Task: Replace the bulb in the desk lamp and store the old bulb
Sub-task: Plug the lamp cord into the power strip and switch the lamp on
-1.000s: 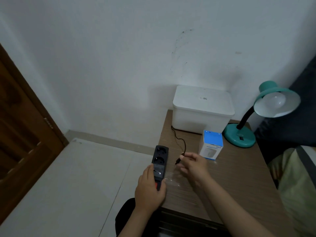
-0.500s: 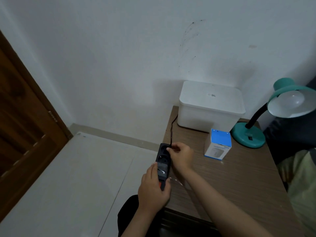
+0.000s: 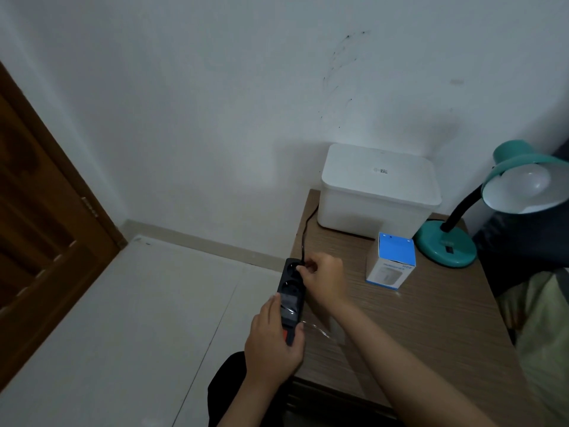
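Observation:
A teal desk lamp (image 3: 445, 246) stands at the table's back right, its shade tilted toward me with a white bulb (image 3: 529, 181) inside. A blue and white bulb box (image 3: 391, 261) sits upright in front of it. My left hand (image 3: 272, 343) grips the near end of a black power strip (image 3: 290, 298) at the table's left edge. My right hand (image 3: 324, 280) pinches the lamp's black plug at the strip's far socket. The plug is mostly hidden by my fingers; its cord (image 3: 306, 229) runs back toward the wall.
A white lidded storage box (image 3: 377, 192) stands against the wall at the back of the wooden table (image 3: 431, 328). A wooden door (image 3: 40, 217) is at the left. Pale floor lies left of the table. Bedding (image 3: 542, 328) is at the right edge.
My right hand carried the plug from beside the bulb box left to the strip's far socket. My left hand kept its hold on the strip. The camera shifted slightly left.

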`<state>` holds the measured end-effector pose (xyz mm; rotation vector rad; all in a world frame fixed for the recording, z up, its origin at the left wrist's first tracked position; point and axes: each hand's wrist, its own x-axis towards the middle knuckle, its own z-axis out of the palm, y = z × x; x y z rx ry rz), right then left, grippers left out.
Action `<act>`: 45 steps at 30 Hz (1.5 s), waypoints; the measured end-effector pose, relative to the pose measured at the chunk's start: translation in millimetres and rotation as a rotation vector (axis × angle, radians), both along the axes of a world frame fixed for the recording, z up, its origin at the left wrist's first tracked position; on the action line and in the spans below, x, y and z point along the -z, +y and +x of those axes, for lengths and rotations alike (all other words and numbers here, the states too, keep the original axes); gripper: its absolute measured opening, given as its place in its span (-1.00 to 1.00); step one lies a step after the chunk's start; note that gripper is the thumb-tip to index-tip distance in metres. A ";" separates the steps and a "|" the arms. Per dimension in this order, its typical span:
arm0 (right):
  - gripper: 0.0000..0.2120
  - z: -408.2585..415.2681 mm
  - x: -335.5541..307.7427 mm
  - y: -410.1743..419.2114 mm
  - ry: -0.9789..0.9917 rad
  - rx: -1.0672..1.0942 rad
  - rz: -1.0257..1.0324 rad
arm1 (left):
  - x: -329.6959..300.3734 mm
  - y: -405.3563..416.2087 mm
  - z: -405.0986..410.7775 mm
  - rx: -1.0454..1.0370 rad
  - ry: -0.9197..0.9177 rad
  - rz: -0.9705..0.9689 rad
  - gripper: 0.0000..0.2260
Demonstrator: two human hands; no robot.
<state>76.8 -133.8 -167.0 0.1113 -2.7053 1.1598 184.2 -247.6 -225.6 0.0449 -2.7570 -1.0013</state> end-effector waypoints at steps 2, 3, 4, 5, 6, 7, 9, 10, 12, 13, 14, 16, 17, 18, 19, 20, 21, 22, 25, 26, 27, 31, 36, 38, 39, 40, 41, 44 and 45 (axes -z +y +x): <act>-0.93 0.4 -1.2 0.1 -0.013 0.007 0.001 | -0.5 0.4 0.1 -0.002 0.000 -0.002 -0.37; -0.93 0.3 -2.3 0.5 -0.029 0.006 -0.003 | -1.0 0.6 0.2 -0.001 0.002 -0.003 -0.37; -0.92 -0.4 -2.6 1.0 -0.043 0.003 -0.006 | -1.5 0.6 0.3 0.000 0.004 -0.001 -0.38; -0.91 -1.0 -2.7 1.3 -0.050 -0.002 -0.006 | -2.1 0.6 0.4 0.000 0.004 0.002 -0.38; -0.91 -1.6 -2.6 1.2 -0.052 -0.008 -0.006 | -2.4 0.6 0.4 -0.001 0.004 0.005 -0.39; -0.91 -1.9 -2.4 0.7 -0.051 -0.011 -0.009 | -2.4 0.6 0.6 -0.001 0.000 0.009 -0.39; -0.91 -2.9 -1.4 -0.5 -0.039 -0.008 -0.024 | -2.4 0.6 0.7 -0.001 -0.006 0.015 -0.39; -0.91 -3.8 -1.1 -1.2 -0.035 -0.005 -0.030 | -2.2 0.5 0.6 -0.003 -0.007 0.013 -0.39; -0.92 -6.4 -1.7 -2.5 -0.046 -0.010 -0.026 | -1.4 0.8 0.2 -0.007 -0.006 0.005 -0.40; -0.93 -8.0 -2.3 -3.1 -0.054 -0.018 -0.020 | -1.3 0.9 0.1 -0.009 -0.005 0.003 -0.39; -0.93 -9.1 -3.2 -3.4 -0.061 -0.025 -0.013 | -1.1 1.0 0.2 -0.010 -0.004 0.003 -0.38; -0.93 -10.4 -4.9 -3.3 -0.076 -0.035 -0.005 | -1.1 1.1 0.6 -0.011 -0.004 0.007 -0.37; -0.93 -10.4 -5.5 -2.7 -0.077 -0.040 0.002 | -1.3 1.2 0.9 -0.013 -0.004 0.009 -0.37; -0.93 -10.2 -6.0 -1.9 -0.077 -0.048 0.015 | -1.9 1.4 0.8 -0.015 -0.005 0.012 -0.38; -0.92 -9.6 -6.3 -1.0 -0.080 -0.059 0.033 | -2.8 1.6 0.9 -0.016 -0.006 0.015 -0.38; -0.92 -9.2 -5.9 -0.3 -0.084 -0.071 0.056 | -3.8 1.8 1.0 -0.018 -0.007 0.017 -0.39; -0.91 -9.3 -4.9 0.2 -0.088 -0.079 0.079 | -4.6 1.9 0.8 -0.018 -0.006 0.018 -0.40; -0.90 -9.9 -3.1 0.8 -0.091 -0.081 0.093 | -4.8 1.8 0.8 -0.018 -0.005 0.019 -0.41; -0.90 -12.8 3.3 0.9 -0.122 -0.044 0.034 | -4.9 1.4 1.5 -0.016 -0.012 0.028 -0.40; -0.90 -13.9 5.4 0.2 -0.137 -0.031 0.006 | -5.1 1.3 1.7 -0.015 -0.014 0.028 -0.40; -0.90 -14.6 7.9 -0.5 -0.153 -0.020 -0.016 | -4.9 1.2 1.8 -0.016 -0.016 0.024 -0.40; -0.85 -14.3 14.7 -2.9 -0.171 0.007 -0.057 | -5.0 0.9 1.3 -0.019 -0.020 0.021 -0.40; -0.83 -15.6 18.3 1.7 -0.158 0.021 -0.115 | -3.2 0.8 0.7 -0.012 -0.010 0.017 -0.40; -0.87 -13.8 20.9 2.1 -0.145 0.028 -0.122 | -3.2 0.8 0.4 -0.010 -0.009 0.017 -0.40; -0.88 -12.6 21.9 1.3 -0.142 0.033 -0.124 | -3.5 0.9 0.3 -0.008 -0.008 0.016 -0.40; -0.89 -11.5 23.1 0.1 -0.138 0.036 -0.128 | -3.7 1.0 0.0 -0.007 -0.007 0.014 -0.40; -0.90 -10.8 24.3 -1.3 -0.134 0.042 -0.135 | -3.3 1.0 -0.2 -0.007 -0.008 0.011 -0.39; -0.91 -10.7 26.8 -4.4 -0.124 0.059 -0.156 | -2.4 0.8 -0.6 -0.005 -0.016 -0.001 -0.39; -0.91 -10.4 27.1 -5.0 -0.124 0.059 -0.155 | -2.7 0.8 -0.8 -0.006 -0.016 -0.004 -0.38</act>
